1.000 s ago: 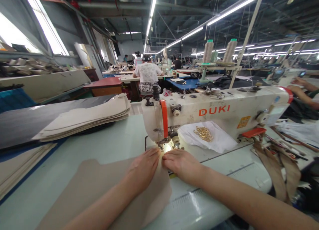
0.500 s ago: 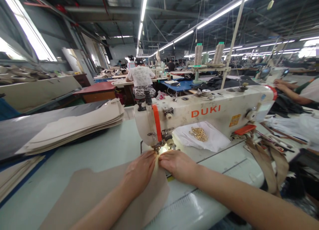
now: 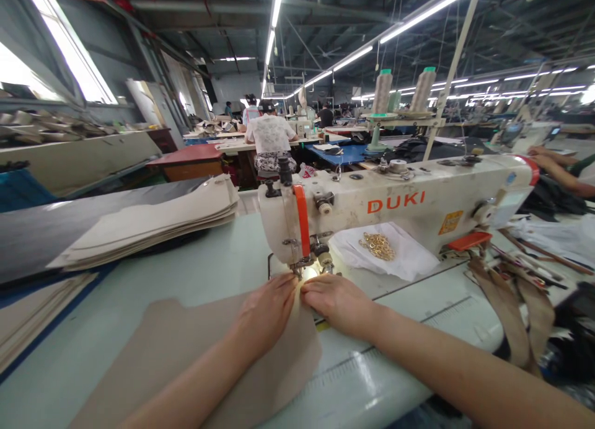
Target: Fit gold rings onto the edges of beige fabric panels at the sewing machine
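Table [image 3: 216, 265] and sewing machine [image 3: 404, 196] sit slightly farther right in view than half a second ago, apparently from a camera turn. A beige panel [image 3: 186, 336] lies flat, one end near the needle. Left hand [image 3: 267, 311] and right hand [image 3: 339, 306] bunch their fingers there; whether they pinch is hidden. Stitching guidance seems underway, calling next for steady, even pressure.
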